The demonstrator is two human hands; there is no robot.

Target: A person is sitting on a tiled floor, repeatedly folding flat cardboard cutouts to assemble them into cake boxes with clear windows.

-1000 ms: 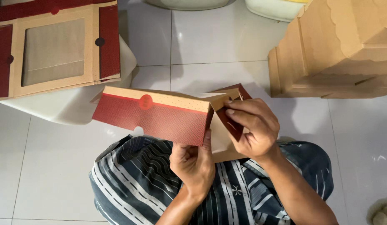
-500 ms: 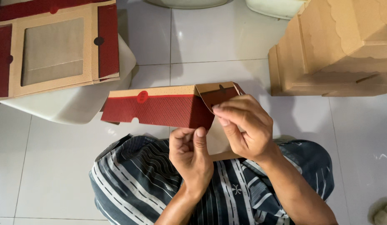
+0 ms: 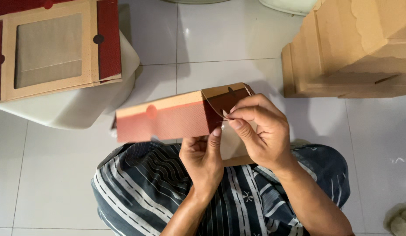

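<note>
Red-and-tan cardboard box (image 3: 168, 119), partly folded, held above lap.

White tiled floor (image 3: 229, 39), grey grout lines; even, soft light.

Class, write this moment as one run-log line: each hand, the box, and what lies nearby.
left hand: grips red-and-tan box from below | right hand: pinches end flap | nearby: finished window box, cardboard stack

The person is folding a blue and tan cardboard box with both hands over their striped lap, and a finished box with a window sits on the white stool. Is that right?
Not quite: the head view shows the cardboard box is red and tan, not blue. The rest holds: the left hand and right hand both work it over the striped lap, and a windowed box sits on the white stool.
</note>
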